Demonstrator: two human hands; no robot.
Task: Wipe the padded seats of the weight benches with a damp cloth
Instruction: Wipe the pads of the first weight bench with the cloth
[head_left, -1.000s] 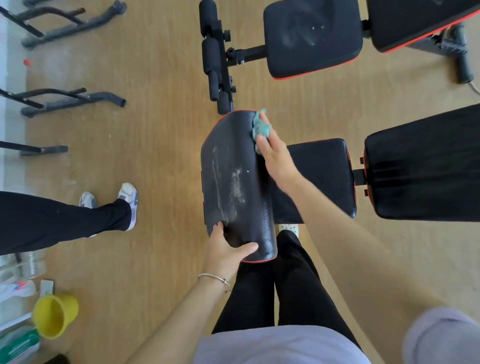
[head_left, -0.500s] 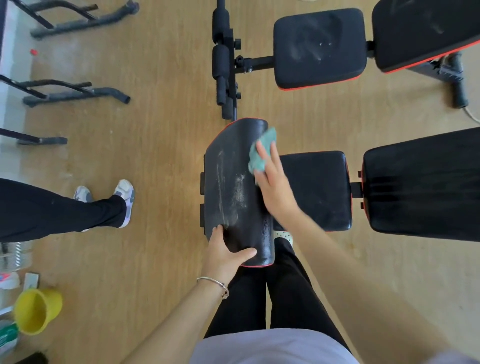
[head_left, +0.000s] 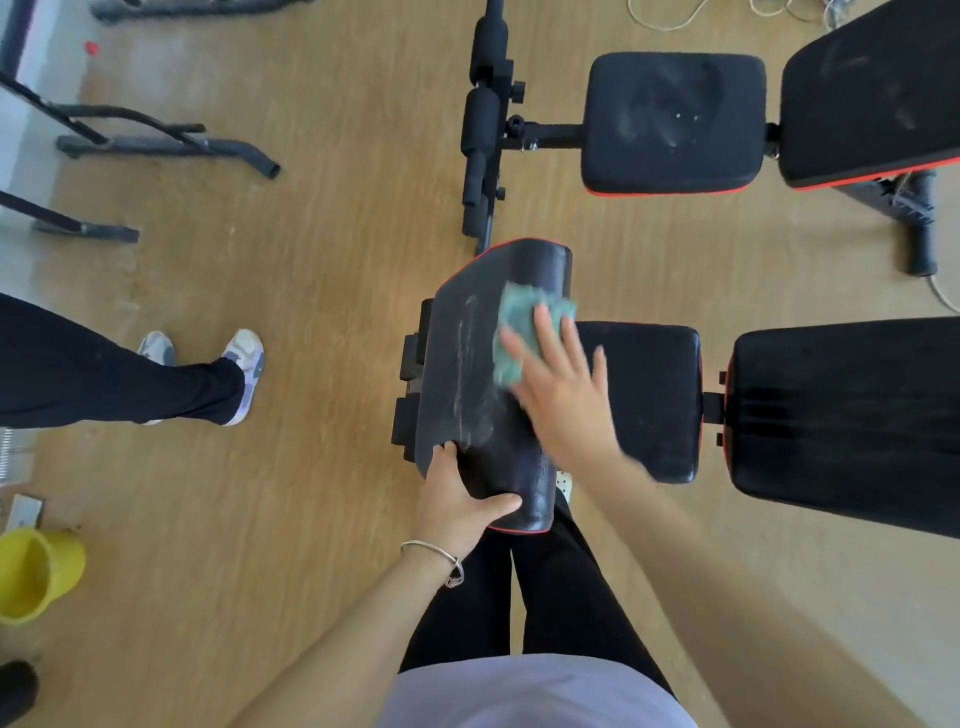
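The curved pad (head_left: 467, 374), glossy black vinyl piped in red and rounded like a half-barrel, stands in the centre of the frame at the head of the nearer bench. Pale dusty streaks run along its left half. One teal cloth (head_left: 519, 317), nubbly and crumpled, lies on the pad's upper right part. The right hand (head_left: 566, 395) presses it flat with fingers straight and spread. The left hand (head_left: 457, 504) grips the pad's lower end, thumb hooked over the top and fingers round the left edge; a thin silver bracelet (head_left: 436, 551) circles that wrist.

Two benches show, each with a square seat and a longer back pad. The near seat (head_left: 649, 400) lies just right of the curved pad, its back pad (head_left: 852, 415) at the right edge. The far seat (head_left: 670, 124), smudged with dust, is at the upper right beside its back pad (head_left: 872, 98); black foam rollers (head_left: 483, 119) stand left of it.

Bare wood-grain floor (head_left: 322, 291) opens to the left. There another person's legs (head_left: 104, 374) end in two white sneakers (head_left: 247, 364), tubular metal frames (head_left: 156, 143) lie upper left, and one yellow bucket (head_left: 36, 571) sits at the lower left edge.
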